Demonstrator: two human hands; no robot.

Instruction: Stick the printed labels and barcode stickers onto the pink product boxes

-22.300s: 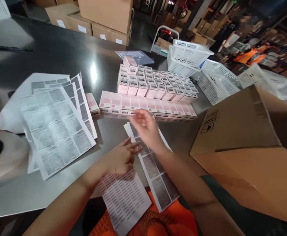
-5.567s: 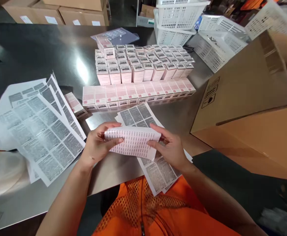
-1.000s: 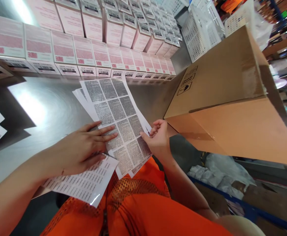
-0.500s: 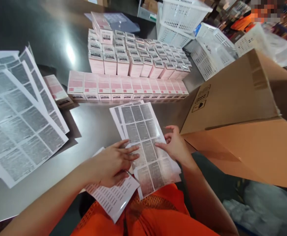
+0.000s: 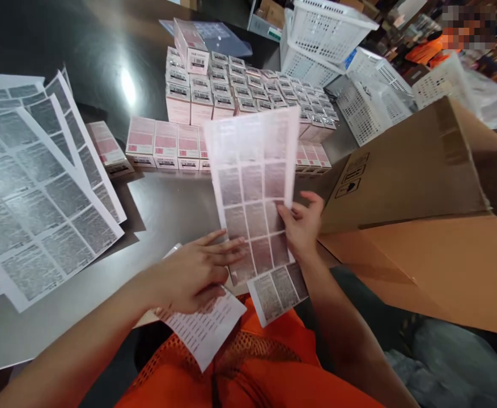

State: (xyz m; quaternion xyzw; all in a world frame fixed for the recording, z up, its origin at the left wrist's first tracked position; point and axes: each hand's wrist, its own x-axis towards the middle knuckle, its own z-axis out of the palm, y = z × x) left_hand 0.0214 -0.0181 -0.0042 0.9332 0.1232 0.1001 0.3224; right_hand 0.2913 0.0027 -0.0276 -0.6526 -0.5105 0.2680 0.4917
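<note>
- The right hand (image 5: 301, 224) pinches the right edge of a label sheet (image 5: 254, 181), thumb on the front and fingers behind, and holds it raised, nearly upright, above the table (image 5: 167, 204).
- The left hand (image 5: 192, 272) lies flat with fingers spread; its fingertips (image 5: 235, 246) press the sheet's lower left corner, and the palm rests on a strip sheet (image 5: 205, 326) of small printed lines that hangs over the table's near edge.
- A second label sheet (image 5: 280, 289) lies under the raised one, poking out below it at the table's edge.
- Behind the raised sheet, a row of pink boxes (image 5: 163, 144) lies flat, and beyond that row a block of upright boxes (image 5: 239, 85) stands packed close together.
- One single box (image 5: 107, 147) lies just left of the row, touching the spread of large label sheets (image 5: 39, 192) fanned over the table's left side.
- A big carton (image 5: 422, 209) lies on its side just right of the right hand.
- White baskets (image 5: 328, 39) stand at the far right, beyond the boxes.
- An orange mesh vest (image 5: 248, 374) shows at the bottom.
</note>
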